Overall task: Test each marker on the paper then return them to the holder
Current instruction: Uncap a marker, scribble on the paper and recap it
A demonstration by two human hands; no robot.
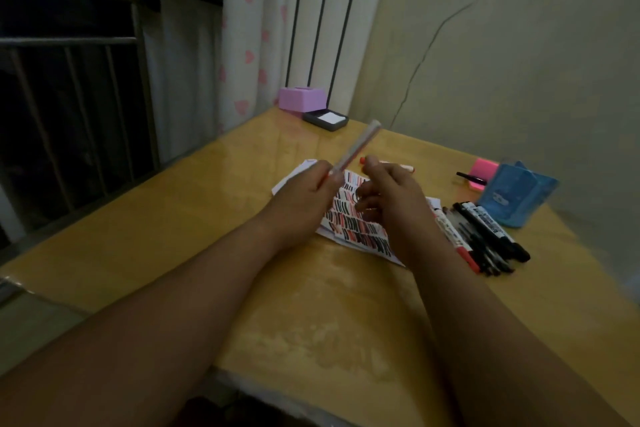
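Left hand (308, 194) holds marker (356, 146), right hand (388, 194) cap (362, 160); table (207, 236) edges distant.

No legible text anywhere. The blue holder (516, 194) has a pale printed mark on its front face, too blurred to read. The black markers (491, 229) just beside the holder carry white barrel labels, characters unresolved. Print on the adjacent white-barrelled marker (450, 230) is likewise unreadable.

Wood-look table (311, 305) was glossy & smooth on top. The paper (367, 236) was matt. Blue holder (516, 194) was translucent plastic, markers (485, 232) smooth plastic. Pink box (303, 99) looked matt plastic; curtain (249, 45) thin cloth; window bars (69, 42) dull metal.
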